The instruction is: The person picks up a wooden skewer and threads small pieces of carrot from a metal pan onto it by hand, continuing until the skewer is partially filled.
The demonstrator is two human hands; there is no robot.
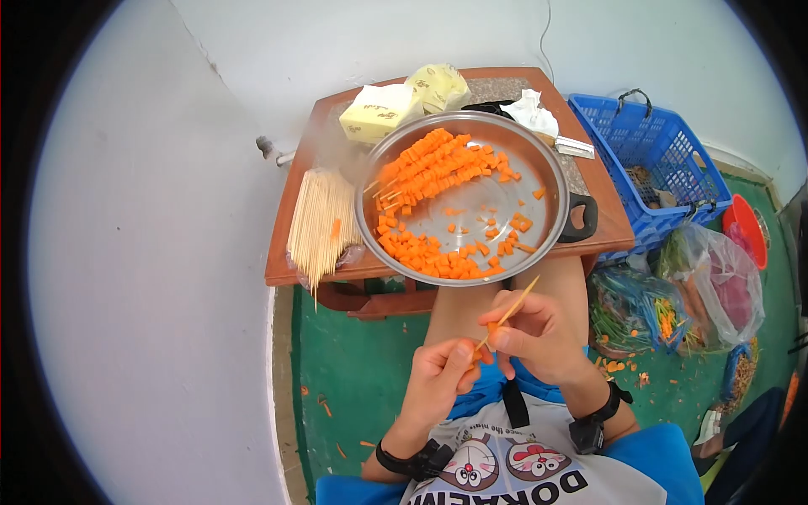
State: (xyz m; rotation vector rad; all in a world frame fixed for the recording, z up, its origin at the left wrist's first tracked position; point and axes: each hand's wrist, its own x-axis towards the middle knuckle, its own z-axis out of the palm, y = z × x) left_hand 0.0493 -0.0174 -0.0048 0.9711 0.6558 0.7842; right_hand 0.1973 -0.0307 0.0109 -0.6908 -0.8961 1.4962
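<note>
Head view: below the round steel pan of orange carrot cubes, right hand pinches a thin wooden skewer; left hand apparently grips a small cube.

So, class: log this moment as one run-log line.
left hand: pinches carrot piece | right hand: holds skewer | pan: carrot cubes, loaded skewers

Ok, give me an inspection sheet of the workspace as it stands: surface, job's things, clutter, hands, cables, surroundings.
Surface: small wooden table, crowded.
Job's things: pan holding carrot cubes and filled carrot skewers; bare sticks beside it.
Clutter: yellow packets, white cloth.
Hands: left hand and right hand together pinch a skewer with a carrot piece.
Cables: thin wire on wall.
Surroundings: blue basket, vegetable bags, green floor with carrot scraps.
</note>
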